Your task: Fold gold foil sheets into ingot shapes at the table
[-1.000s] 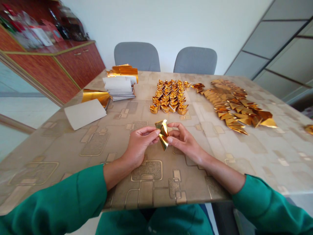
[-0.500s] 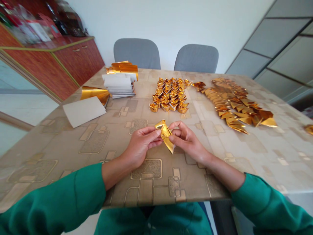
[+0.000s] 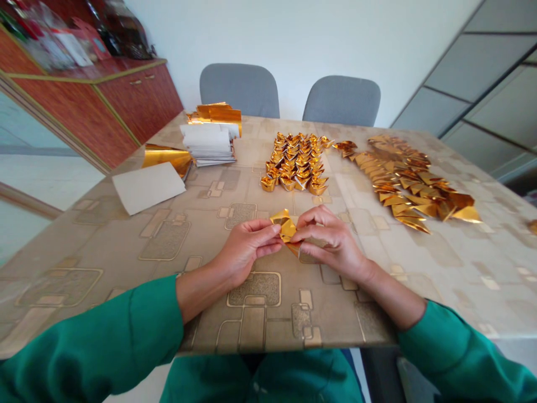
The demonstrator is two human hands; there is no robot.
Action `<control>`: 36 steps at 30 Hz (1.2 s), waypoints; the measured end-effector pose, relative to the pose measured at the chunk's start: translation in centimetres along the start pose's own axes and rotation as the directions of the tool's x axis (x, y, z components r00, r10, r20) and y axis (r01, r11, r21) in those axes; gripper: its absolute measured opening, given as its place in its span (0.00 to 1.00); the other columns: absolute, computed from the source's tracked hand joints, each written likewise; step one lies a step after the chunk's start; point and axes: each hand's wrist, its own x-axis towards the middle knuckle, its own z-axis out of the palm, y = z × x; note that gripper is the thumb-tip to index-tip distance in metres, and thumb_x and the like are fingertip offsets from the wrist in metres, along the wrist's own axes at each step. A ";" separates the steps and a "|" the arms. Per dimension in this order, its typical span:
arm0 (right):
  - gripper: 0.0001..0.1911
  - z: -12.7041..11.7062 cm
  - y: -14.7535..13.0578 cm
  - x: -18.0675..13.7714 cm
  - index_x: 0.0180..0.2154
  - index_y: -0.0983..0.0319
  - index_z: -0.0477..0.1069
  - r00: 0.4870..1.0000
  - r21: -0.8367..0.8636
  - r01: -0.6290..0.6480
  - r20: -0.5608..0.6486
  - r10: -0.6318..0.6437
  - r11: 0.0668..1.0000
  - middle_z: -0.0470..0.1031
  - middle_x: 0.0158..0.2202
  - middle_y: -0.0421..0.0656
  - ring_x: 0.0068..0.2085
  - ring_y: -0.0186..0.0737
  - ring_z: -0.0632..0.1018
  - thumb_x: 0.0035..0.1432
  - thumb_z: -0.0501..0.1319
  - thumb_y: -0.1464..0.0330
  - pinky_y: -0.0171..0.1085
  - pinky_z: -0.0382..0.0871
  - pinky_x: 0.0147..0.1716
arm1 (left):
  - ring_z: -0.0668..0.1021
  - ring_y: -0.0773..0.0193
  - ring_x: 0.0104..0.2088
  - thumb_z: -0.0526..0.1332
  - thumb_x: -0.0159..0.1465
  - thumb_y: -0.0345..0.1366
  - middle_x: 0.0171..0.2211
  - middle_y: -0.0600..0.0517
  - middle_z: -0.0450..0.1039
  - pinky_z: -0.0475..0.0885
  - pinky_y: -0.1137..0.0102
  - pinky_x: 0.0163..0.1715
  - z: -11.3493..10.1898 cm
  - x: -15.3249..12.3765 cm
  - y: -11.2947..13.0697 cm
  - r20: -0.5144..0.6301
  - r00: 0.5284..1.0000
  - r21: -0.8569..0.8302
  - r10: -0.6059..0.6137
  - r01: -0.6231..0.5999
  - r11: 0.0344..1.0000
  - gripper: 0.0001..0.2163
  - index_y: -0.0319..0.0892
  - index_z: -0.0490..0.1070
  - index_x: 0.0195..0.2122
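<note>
Between my hands, just above the near part of the table, is a partly folded piece of gold foil paper (image 3: pixel 286 228). My left hand (image 3: pixel 250 246) pinches its left side between thumb and fingers. My right hand (image 3: pixel 329 240) grips the right side, its fingertips pressed at a fold, and hides part of the lower point. Straight ahead, folded gold paper ingots (image 3: pixel 296 162) stand in close rows. To the right lies a spread pile of flatter folded gold paper pieces (image 3: pixel 403 173).
At the back left is a stack of white-backed foil sheets (image 3: pixel 207 145), with a loose white-backed sheet (image 3: pixel 149 187) nearer me. Two grey chairs (image 3: pixel 239 87) stand beyond the patterned tablecloth (image 3: pixel 168 302). A red-brown cabinet (image 3: pixel 134 101) stands at the left.
The lower pointed end of the foil paper has been bent under my right hand, and its body looks more compact. My right fingers have shifted over the fold; my left hand keeps its pinch.
</note>
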 end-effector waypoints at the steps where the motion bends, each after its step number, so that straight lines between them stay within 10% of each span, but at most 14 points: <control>1: 0.05 0.0 0.0 0.0 0.39 0.55 0.78 1.000 0.047 -0.027 -0.005 0.027 0.999 0.73 0.38 0.43 0.41 0.42 0.74 0.62 0.64 0.64 0.44 0.66 0.43 | 0.80 0.70 0.24 0.74 0.50 0.30 0.25 0.52 0.79 0.78 0.77 0.27 0.0 -0.1 -0.1 0.004 1.000 0.015 0.008 -0.008 1.000 0.08 0.37 0.77 0.27; 20: 0.05 -0.3 0.3 -0.1 0.39 0.57 0.79 0.982 -0.172 0.190 0.018 -0.190 0.967 0.76 0.34 0.42 0.38 0.39 0.71 0.62 0.64 0.66 0.40 0.65 0.39 | 0.80 0.69 0.26 0.72 0.52 0.27 0.28 0.51 0.79 0.78 0.75 0.30 -0.4 0.3 0.1 0.031 0.999 0.026 -0.030 0.029 0.999 0.05 0.37 0.77 0.27; 27: 0.04 0.2 0.0 0.0 0.34 0.59 0.76 0.997 0.000 -0.076 -0.027 0.076 0.997 0.75 0.33 0.41 0.37 0.38 0.73 0.62 0.64 0.67 0.40 0.65 0.40 | 0.79 0.70 0.27 0.74 0.51 0.31 0.27 0.53 0.78 0.78 0.75 0.32 -0.2 0.0 -0.2 0.056 0.998 0.078 0.040 -0.045 0.996 0.07 0.36 0.78 0.28; 36: 0.07 1.7 -0.2 -0.2 0.26 0.61 0.68 0.885 0.178 -0.421 -0.136 0.446 0.889 0.72 0.25 0.38 0.28 0.34 0.70 0.55 0.63 0.70 0.36 0.63 0.31 | 0.81 0.67 0.32 0.72 0.54 0.40 0.32 0.49 0.80 0.79 0.73 0.35 0.0 -0.6 -0.8 0.140 0.975 0.169 0.173 -0.195 0.966 0.11 0.37 0.81 0.34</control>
